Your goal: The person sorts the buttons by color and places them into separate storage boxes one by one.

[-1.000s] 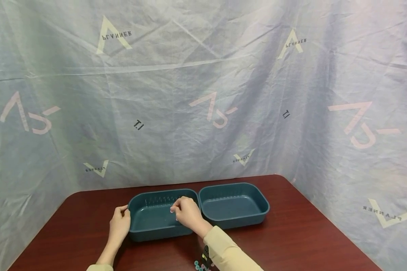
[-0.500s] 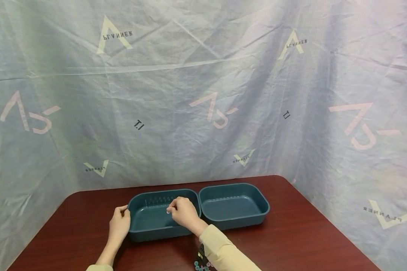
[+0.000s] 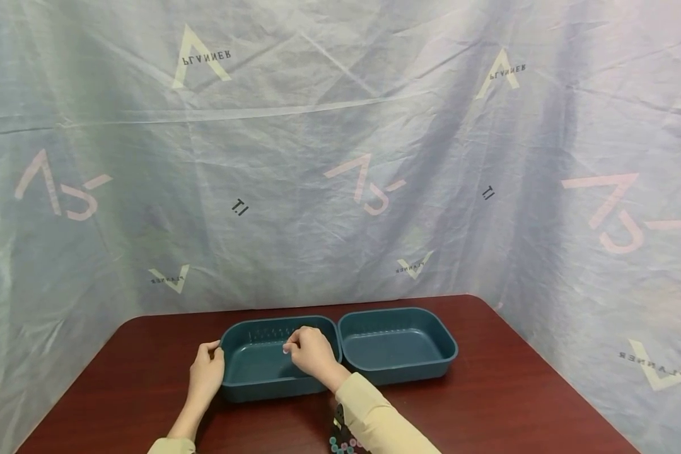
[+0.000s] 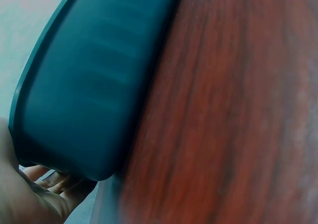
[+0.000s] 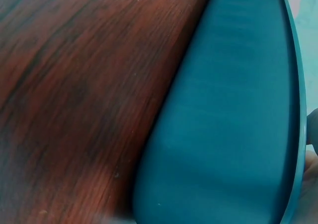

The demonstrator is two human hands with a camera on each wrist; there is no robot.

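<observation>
Two dark teal trays stand side by side on the table. My left hand (image 3: 207,373) holds the left end of the left tray (image 3: 272,389). In the left wrist view, the hand's thumb side lies at that tray's rim and its fingers (image 4: 74,191) reach round the end. Over the inside of the same tray, my right hand (image 3: 312,354) has thumb and index finger pinched on a small pale pink piece (image 3: 286,350), too small to name. Its fingers are largely hidden behind the tray wall in the right wrist view.
The right tray (image 3: 397,373) touches the left one. Several small blue and pink ring-like pieces (image 3: 343,448) lie at the front of the dark red table (image 3: 499,391), partly behind my right sleeve (image 3: 374,410). A printed cloth (image 3: 295,252) hangs around the table.
My right hand has shifted slightly left over the left tray and tilted a little. The left hand keeps its place at the tray's end. The head view has turned slightly left.
</observation>
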